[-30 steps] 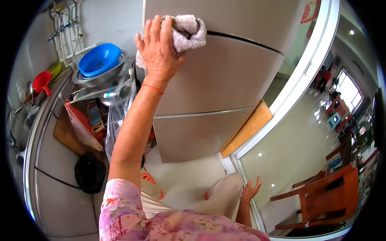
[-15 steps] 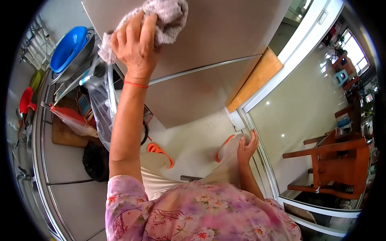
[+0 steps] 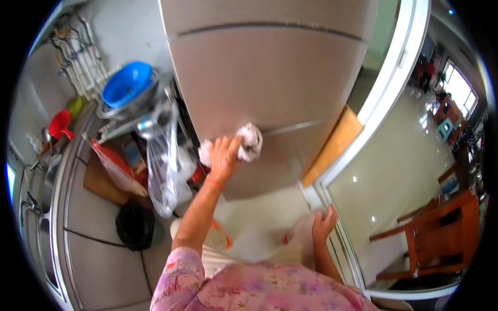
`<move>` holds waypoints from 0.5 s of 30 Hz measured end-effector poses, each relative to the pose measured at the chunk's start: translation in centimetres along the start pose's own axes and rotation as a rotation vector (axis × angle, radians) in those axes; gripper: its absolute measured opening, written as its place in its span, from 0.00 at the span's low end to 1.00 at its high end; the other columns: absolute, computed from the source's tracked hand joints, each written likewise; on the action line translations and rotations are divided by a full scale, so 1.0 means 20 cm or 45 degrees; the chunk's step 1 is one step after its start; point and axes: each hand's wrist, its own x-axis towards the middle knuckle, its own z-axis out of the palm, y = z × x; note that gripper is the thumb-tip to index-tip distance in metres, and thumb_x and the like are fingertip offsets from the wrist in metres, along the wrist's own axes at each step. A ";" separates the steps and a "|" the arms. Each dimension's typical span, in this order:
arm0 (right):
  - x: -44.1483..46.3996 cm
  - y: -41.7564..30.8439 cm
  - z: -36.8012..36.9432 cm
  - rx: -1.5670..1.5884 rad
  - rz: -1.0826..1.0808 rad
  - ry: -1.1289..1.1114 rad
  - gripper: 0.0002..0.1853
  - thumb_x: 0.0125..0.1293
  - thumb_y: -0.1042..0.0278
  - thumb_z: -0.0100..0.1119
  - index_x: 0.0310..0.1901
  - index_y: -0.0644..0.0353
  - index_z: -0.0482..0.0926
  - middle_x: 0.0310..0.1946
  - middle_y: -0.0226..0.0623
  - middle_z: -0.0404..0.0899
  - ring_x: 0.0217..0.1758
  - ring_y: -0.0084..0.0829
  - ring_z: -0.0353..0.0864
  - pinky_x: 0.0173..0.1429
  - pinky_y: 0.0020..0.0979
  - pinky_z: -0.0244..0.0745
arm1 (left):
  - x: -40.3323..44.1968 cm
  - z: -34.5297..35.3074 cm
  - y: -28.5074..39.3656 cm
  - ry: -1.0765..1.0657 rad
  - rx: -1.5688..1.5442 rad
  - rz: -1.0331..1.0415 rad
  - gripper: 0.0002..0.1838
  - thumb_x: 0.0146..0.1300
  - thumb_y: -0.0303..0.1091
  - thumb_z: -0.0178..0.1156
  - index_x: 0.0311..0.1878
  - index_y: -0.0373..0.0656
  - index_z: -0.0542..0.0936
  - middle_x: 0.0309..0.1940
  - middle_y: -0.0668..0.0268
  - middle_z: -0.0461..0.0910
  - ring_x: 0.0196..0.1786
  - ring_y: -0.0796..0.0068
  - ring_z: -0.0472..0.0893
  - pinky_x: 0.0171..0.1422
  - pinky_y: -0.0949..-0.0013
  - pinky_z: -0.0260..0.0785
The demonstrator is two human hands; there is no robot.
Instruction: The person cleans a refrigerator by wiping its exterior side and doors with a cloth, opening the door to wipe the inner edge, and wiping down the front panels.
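Observation:
My left hand [image 3: 224, 157] is closed on a crumpled, pale pinkish cloth [image 3: 251, 142], with bunches of it sticking out on both sides of the fingers. It presses the cloth to the front of a tall beige refrigerator [image 3: 264, 78], at the left end of the metallic seam [image 3: 298, 127] above the lower panel. A red string circles my left wrist. Beside my right thigh hangs my right hand [image 3: 324, 224], empty, its fingers loosely apart.
On the left, a blue basin [image 3: 128, 84] rests in metal bowls above a rack hung with plastic bags [image 3: 162, 171]. A black-lined bin [image 3: 136, 225] stands below. To the right are a wooden board [image 3: 334, 145], a white door frame [image 3: 386, 72] and a wooden chair [image 3: 443, 236].
My left hand has moved the cloth down the refrigerator front, from above the lower seam to its left end. The view has tilted up, showing more of the door. My right hand still hangs.

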 end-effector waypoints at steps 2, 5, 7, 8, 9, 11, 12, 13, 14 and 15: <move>0.00 0.00 -0.01 -0.037 0.009 0.006 0.26 0.60 0.59 0.56 0.57 0.67 0.69 0.58 0.54 0.69 0.63 0.53 0.65 0.70 0.53 0.52 | 0.11 -0.13 0.04 0.221 -0.078 0.045 0.29 0.35 0.25 0.65 0.49 0.49 0.76 0.47 0.65 0.77 0.49 0.60 0.75 0.53 0.58 0.64; 0.02 -0.03 -0.01 -0.030 0.009 0.006 0.25 0.58 0.64 0.57 0.56 0.66 0.69 0.58 0.52 0.70 0.64 0.51 0.65 0.70 0.53 0.51 | 0.36 -0.39 0.06 0.641 0.069 0.121 0.34 0.33 0.26 0.66 0.53 0.47 0.76 0.50 0.59 0.76 0.53 0.55 0.75 0.54 0.55 0.64; 0.03 -0.05 -0.01 -0.030 0.014 -0.012 0.25 0.56 0.65 0.58 0.55 0.65 0.69 0.59 0.50 0.70 0.65 0.50 0.65 0.70 0.54 0.50 | 0.58 -0.57 0.05 0.878 0.161 0.174 0.36 0.33 0.25 0.66 0.55 0.46 0.75 0.52 0.57 0.75 0.55 0.53 0.74 0.56 0.54 0.63; 0.03 -0.07 -0.01 -0.018 0.019 -0.021 0.25 0.56 0.65 0.58 0.55 0.65 0.69 0.59 0.50 0.69 0.65 0.49 0.64 0.70 0.54 0.49 | 0.68 -0.64 0.05 0.967 0.199 0.191 0.37 0.33 0.25 0.65 0.56 0.46 0.74 0.54 0.57 0.74 0.57 0.52 0.73 0.58 0.54 0.62; 0.03 -0.08 0.00 -0.006 0.028 -0.027 0.25 0.56 0.65 0.58 0.55 0.65 0.69 0.59 0.50 0.69 0.65 0.49 0.64 0.70 0.54 0.49 | 0.78 -0.70 0.06 0.963 0.238 0.147 0.38 0.33 0.25 0.66 0.57 0.46 0.73 0.55 0.57 0.73 0.58 0.52 0.72 0.60 0.55 0.61; 0.03 -0.09 0.00 0.012 0.041 -0.032 0.25 0.56 0.65 0.58 0.55 0.65 0.69 0.59 0.51 0.69 0.65 0.50 0.64 0.71 0.55 0.49 | 0.94 -0.76 0.09 0.938 0.258 0.066 0.41 0.34 0.24 0.66 0.60 0.47 0.71 0.58 0.57 0.71 0.62 0.54 0.69 0.64 0.55 0.57; 0.02 -0.09 0.00 0.022 0.042 -0.033 0.26 0.56 0.65 0.58 0.56 0.65 0.69 0.59 0.51 0.69 0.65 0.50 0.64 0.71 0.55 0.48 | 1.01 -0.75 0.10 0.919 0.296 0.036 0.41 0.35 0.25 0.66 0.61 0.48 0.70 0.58 0.57 0.71 0.61 0.54 0.70 0.63 0.55 0.58; 0.02 -0.09 0.00 0.037 0.036 -0.030 0.26 0.56 0.65 0.58 0.56 0.65 0.69 0.59 0.51 0.69 0.65 0.50 0.63 0.71 0.55 0.48 | 1.05 -0.72 0.12 0.910 0.315 0.035 0.40 0.36 0.25 0.66 0.60 0.48 0.71 0.58 0.57 0.71 0.60 0.53 0.70 0.62 0.54 0.59; 0.01 -0.07 0.01 0.028 0.034 -0.041 0.27 0.55 0.65 0.58 0.56 0.65 0.68 0.59 0.54 0.68 0.65 0.52 0.63 0.71 0.55 0.48 | 1.08 -0.68 0.14 0.915 0.339 0.033 0.39 0.37 0.25 0.66 0.60 0.48 0.71 0.58 0.57 0.71 0.60 0.53 0.71 0.61 0.53 0.60; -0.01 -0.02 0.06 0.034 0.028 -0.019 0.28 0.54 0.63 0.58 0.56 0.66 0.68 0.59 0.55 0.68 0.64 0.54 0.64 0.70 0.56 0.49 | 1.08 -0.65 0.17 0.896 0.374 0.032 0.35 0.41 0.25 0.63 0.59 0.47 0.72 0.56 0.56 0.73 0.56 0.52 0.73 0.58 0.51 0.62</move>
